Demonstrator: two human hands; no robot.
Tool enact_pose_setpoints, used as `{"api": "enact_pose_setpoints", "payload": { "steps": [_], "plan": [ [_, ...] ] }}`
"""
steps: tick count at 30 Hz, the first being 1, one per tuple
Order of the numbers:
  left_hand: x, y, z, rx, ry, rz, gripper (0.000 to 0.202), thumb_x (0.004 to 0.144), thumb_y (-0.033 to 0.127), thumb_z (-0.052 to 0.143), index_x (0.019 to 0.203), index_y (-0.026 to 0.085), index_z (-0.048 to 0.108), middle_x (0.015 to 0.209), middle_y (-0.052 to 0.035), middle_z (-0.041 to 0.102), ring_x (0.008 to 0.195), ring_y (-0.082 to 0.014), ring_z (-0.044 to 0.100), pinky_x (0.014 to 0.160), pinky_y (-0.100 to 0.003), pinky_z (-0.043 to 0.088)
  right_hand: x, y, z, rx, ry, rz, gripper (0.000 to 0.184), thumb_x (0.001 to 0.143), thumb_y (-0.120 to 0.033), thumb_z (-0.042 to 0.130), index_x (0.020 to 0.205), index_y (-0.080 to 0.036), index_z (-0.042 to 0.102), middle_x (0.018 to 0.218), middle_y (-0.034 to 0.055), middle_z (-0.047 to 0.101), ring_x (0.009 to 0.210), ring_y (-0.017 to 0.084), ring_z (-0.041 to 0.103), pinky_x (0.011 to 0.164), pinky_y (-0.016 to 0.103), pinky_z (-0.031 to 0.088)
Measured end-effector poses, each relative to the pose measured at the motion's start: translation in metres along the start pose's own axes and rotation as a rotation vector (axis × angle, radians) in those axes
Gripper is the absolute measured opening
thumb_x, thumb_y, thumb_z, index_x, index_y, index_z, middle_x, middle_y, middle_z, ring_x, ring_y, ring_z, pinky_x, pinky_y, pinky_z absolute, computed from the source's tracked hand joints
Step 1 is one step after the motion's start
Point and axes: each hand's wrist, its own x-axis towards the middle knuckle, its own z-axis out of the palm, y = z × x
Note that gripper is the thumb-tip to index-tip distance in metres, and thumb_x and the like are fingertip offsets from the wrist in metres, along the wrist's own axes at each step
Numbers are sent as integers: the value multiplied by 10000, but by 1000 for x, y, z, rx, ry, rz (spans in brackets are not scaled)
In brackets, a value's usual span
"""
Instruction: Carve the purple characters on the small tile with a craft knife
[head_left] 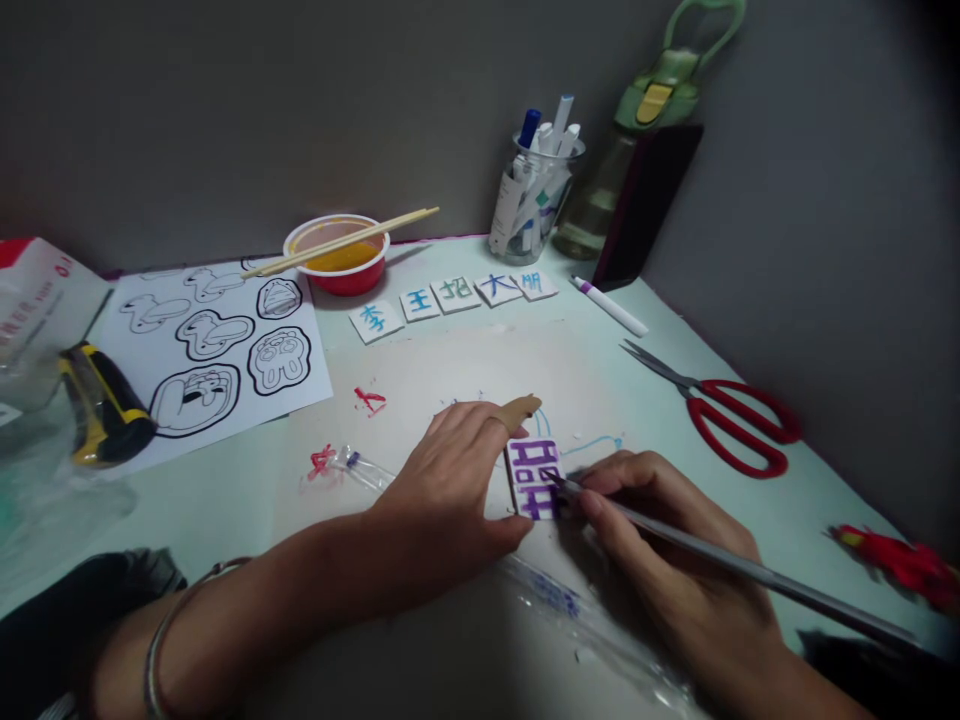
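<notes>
Under my left hand [457,480] lies a small white square tile [534,455] with thick purple strokes on its face. My thumb and fingertips grip its left side, and a tan wrap [517,410] covers one finger. A slim grey pen-like tool [697,545] with a long shaft is pinched in my right hand [675,560]. Its dark pointed tip meets the right part of the tile's face; the exact kind of tool cannot be made out. A clear plastic sleeve [551,590] with blue print runs beneath my left wrist.
Several marked white tiles [459,294] form a row behind. Around the table are red-handled scissors [739,400], a white marker [609,305], a jar of markers [517,215], a green bottle [592,200], a red bowl [349,282] with chopsticks [405,218], a yellow-black cutter [105,410] and printed paper [217,345].
</notes>
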Motion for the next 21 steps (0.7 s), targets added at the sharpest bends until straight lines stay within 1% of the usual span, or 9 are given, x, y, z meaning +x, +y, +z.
{"api": "enact_pose_setpoints", "payload": {
  "steps": [4,8,9,10,12,14,16,18,21],
  "plan": [
    [0,-1,2,-2,13,-6,807,748,216,765,1456,184,378,1313,-119,565,1222,-308,482,1087,-460,340,0,-2,-3,26,14,51,186,937,-380,573,818,-238,589,778,31,657,693,179,599,555,289,431],
    [1,-2,-2,18,8,3,950,705,441,854,1472,156,372,1215,-133,598,1141,-340,517,1037,-495,378,1,-2,-6,66,45,68,177,945,-391,572,843,-247,592,799,20,655,720,174,595,573,282,429],
    [1,-3,-4,5,3,17,974,702,460,854,1482,149,362,1215,-137,599,1148,-343,519,1040,-494,380,1,-1,-7,70,56,63,168,946,-387,574,851,-249,591,817,20,657,742,175,598,578,279,429],
    [2,-4,-6,-20,-4,33,981,710,436,854,1497,149,343,1249,-142,592,1182,-343,511,1057,-488,375,1,0,-8,68,64,58,166,946,-385,575,850,-250,588,824,19,655,753,175,597,580,278,428],
    [4,-6,-11,-96,-37,78,962,747,282,833,1531,174,288,1390,-142,532,1303,-335,456,1115,-461,343,0,1,-8,60,62,57,166,948,-379,574,842,-251,581,823,18,650,762,176,595,579,278,423],
    [6,-8,-14,-163,-104,135,952,766,108,743,1558,218,227,1505,-112,450,1417,-316,357,1179,-451,273,-1,1,-8,65,48,62,172,953,-377,567,835,-252,576,801,15,641,761,179,596,575,279,420],
    [8,-8,-14,-184,-183,191,935,765,23,638,1565,246,209,1541,-83,422,1466,-299,294,1220,-469,186,-2,1,-9,79,46,65,169,952,-378,569,838,-254,577,795,14,637,757,178,598,570,278,422],
    [9,-8,-13,-161,-219,220,882,782,26,606,1557,235,239,1524,-84,446,1456,-290,319,1231,-477,136,-2,0,-10,89,57,69,159,952,-378,570,853,-255,589,809,16,646,767,179,603,568,273,429],
    [10,-7,-8,-99,-164,187,765,838,169,696,1513,176,335,1378,-117,569,1303,-296,482,1166,-449,268,-2,-1,-11,94,72,80,148,956,-369,563,870,-256,607,829,19,666,771,172,613,556,257,435]
  ]
}}
